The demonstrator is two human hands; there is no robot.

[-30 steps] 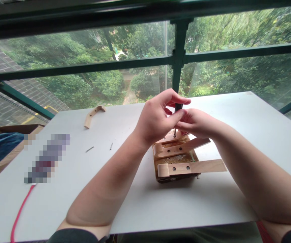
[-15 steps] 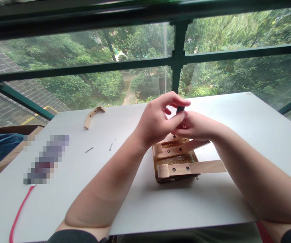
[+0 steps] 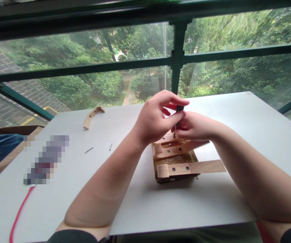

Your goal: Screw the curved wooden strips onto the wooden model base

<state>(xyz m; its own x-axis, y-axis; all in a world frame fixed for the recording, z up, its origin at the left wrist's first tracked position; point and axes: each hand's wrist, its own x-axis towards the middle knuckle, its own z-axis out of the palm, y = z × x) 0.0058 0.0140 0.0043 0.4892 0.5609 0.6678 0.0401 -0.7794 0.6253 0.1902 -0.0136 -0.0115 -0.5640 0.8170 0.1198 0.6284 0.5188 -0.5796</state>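
Observation:
A screwdriver (image 3: pixel 180 108) with a black handle stands nearly upright, its thin shaft reaching down to a screw (image 3: pixel 174 135). My left hand (image 3: pixel 157 116) closes its thumb and fingers around the handle from the left. Lower down, my right hand (image 3: pixel 189 125) is closed about the same screwdriver; its fingertips are partly hidden. That screw sits in the farthest of three wooden strips on a brown block (image 3: pixel 175 159). The middle strip (image 3: pixel 177 150) and the nearest strip (image 3: pixel 193 167) each show two screws and stick out to the right of the block.
A curved wooden piece (image 3: pixel 91 116) with holes lies at the table's far left. Two loose screws, one (image 3: pixel 89 150) and another (image 3: pixel 110 147), rest left of my left arm. A blurred-out object (image 3: pixel 46 158) with a red cord (image 3: pixel 20 212) lies farther left. Windows border the white table (image 3: pixel 140 202).
My left hand has shifted slightly up and left on the screwdriver, and more of the shaft and the far screw now shows. My right hand has barely moved.

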